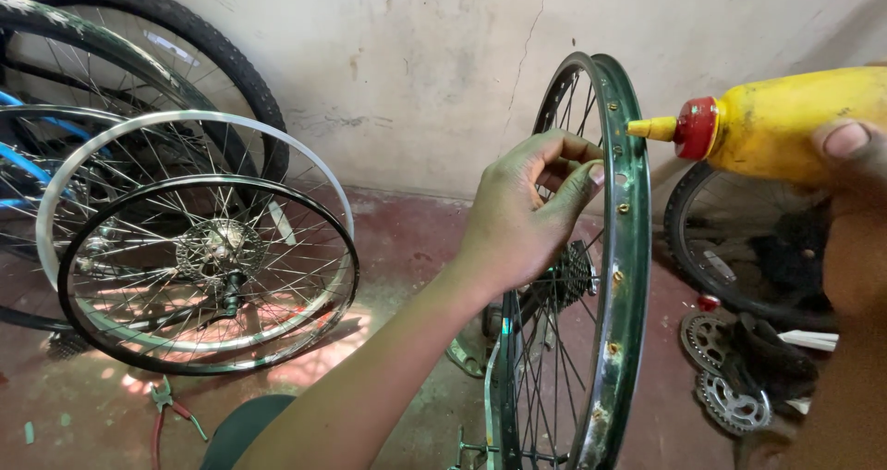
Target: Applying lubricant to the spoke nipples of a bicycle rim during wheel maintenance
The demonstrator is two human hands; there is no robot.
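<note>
Here, your left hand [531, 213] closes around the green wheel rim [630, 248], fingers curled over the near edge and thumb pressed along its inner face, near the rim's 11 o'clock. The rim stands upright and edge-on at the centre of the view, its brass spoke nipples [618, 274] showing in a line down the channel and a sprocket cluster [568, 276] at its hub. Your right hand [855, 211] comes in from 3 o'clock, clamped on a yellow squeeze bottle [785, 119] with a red collar; the thumb lies across the bottle's side. The bottle lies almost level, its yellow nozzle [647, 128] pointing toward 9 o'clock and meeting the rim's outer edge just above your left hand.

At 9 o'clock of the view several spoked wheels [208, 271] lean against the plaster wall [416, 63], the nearest with a black rim and a disc at its hub, a silver rim and tyred wheels behind it. On the red floor [397, 248], toward 7 o'clock, lie red-handled pliers [166, 405]. At 4 o'clock, behind the green rim, a tyre [702, 257] rests against the wall with toothed chainrings [730, 387] on the floor before it.
</note>
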